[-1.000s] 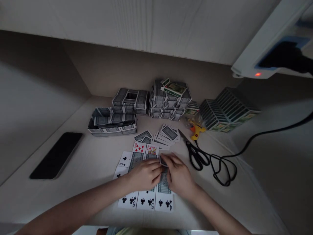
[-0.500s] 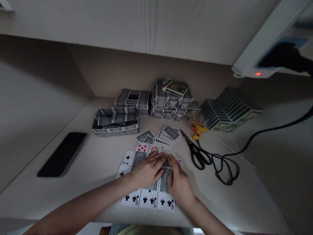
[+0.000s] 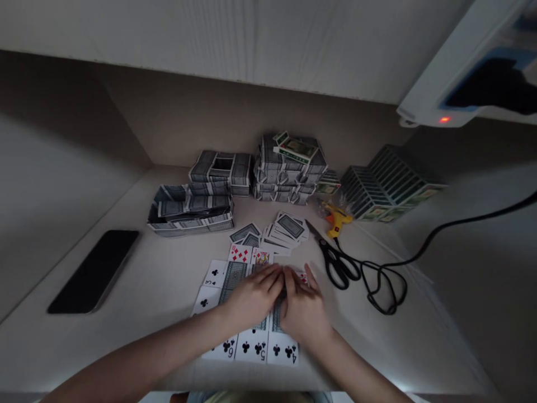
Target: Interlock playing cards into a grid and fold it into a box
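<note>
Playing cards lie edge to edge in front of me. Face-down cards (image 3: 235, 274) form the middle, bordered by face-up ones: the three of clubs (image 3: 215, 273), ten of diamonds (image 3: 240, 253), a jack (image 3: 262, 257), and the six, five and four of clubs (image 3: 283, 352) nearest me. My left hand (image 3: 254, 296) rests over the middle with its fingers drawn together. Its fingertips meet those of my right hand (image 3: 304, 310), which pinches a card at the right part of the layout. The card at the fingertips is mostly hidden. A red-marked card (image 3: 302, 276) peeks out behind my right hand.
Loose cards (image 3: 289, 226) are spread behind the layout. Scissors (image 3: 338, 266) and a yellow glue gun (image 3: 337, 219) with a black cord lie right. Card-built boxes (image 3: 191, 224) and stacked card packs (image 3: 392, 184) stand at the back. A phone (image 3: 94, 271) lies left; a shelf overhangs.
My right hand's fingers have curled in and its fingertips have met my left hand's, covering the card that showed between them. The view has shifted slightly.
</note>
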Action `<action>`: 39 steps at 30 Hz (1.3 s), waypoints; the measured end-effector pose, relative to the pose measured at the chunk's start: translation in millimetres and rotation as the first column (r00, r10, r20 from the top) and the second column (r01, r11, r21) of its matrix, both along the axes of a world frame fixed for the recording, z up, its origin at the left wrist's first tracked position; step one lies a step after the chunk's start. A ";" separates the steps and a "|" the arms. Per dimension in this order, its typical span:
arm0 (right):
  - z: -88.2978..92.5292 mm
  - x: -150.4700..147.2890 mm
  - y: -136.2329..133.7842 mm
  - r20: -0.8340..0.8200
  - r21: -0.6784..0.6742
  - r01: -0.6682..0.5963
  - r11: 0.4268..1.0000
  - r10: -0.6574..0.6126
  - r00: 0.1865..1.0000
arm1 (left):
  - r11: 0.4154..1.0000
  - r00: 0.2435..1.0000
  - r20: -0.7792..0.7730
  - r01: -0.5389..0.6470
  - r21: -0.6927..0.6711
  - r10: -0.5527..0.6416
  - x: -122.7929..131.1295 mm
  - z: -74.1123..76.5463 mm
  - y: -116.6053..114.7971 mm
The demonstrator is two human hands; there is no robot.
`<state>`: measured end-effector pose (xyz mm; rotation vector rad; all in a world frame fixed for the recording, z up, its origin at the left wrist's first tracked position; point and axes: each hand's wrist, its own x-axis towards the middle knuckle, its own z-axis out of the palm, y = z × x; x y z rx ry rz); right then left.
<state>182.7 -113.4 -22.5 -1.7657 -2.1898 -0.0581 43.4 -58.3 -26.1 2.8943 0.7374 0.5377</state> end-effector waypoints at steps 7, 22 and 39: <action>9.5 9.4 -0.8 -0.062 -0.089 0.005 0.996 -0.010 0.998 | 0.986 1.000 -0.014 0.012 -0.164 -0.014 -13.1 14.7 -2.0; 20.0 38.7 27.6 -0.099 -0.169 -0.020 0.985 0.003 0.995 | 0.985 0.999 0.041 0.002 -0.174 0.005 -5.1 15.3 -2.0; 28.1 19.6 114.2 -0.400 -0.311 -0.367 0.877 0.230 0.887 | 0.969 0.997 0.012 0.074 -0.236 -0.073 -22.8 17.8 0.3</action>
